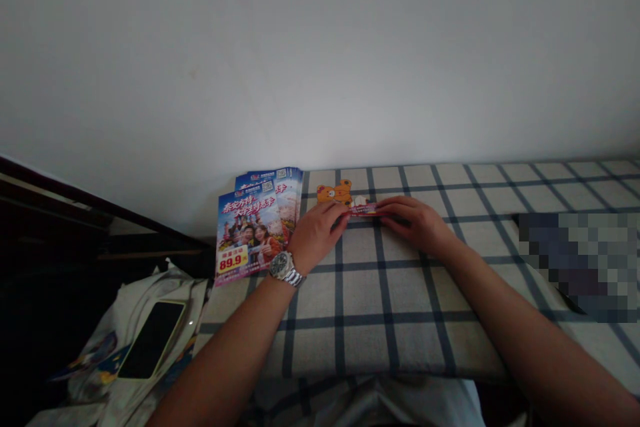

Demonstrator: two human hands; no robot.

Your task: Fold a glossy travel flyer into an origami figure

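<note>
A narrow folded flyer, pinkish red along its edge, lies between my two hands on the checked tablecloth. Its left end is pinched by my left hand, which wears a metal watch on the wrist. At the other end, the fingers of my right hand are closed on it. Beside my left hand sits a pile of colourful printed flyers, the top ones spread apart slightly. Just behind the folded strip shows an orange bear figure; my left fingers hide part of it.
The checked tablecloth reaches back to a white wall. A phone rests on crumpled white material at the lower left. On the right lies a dark, pixelated flat item.
</note>
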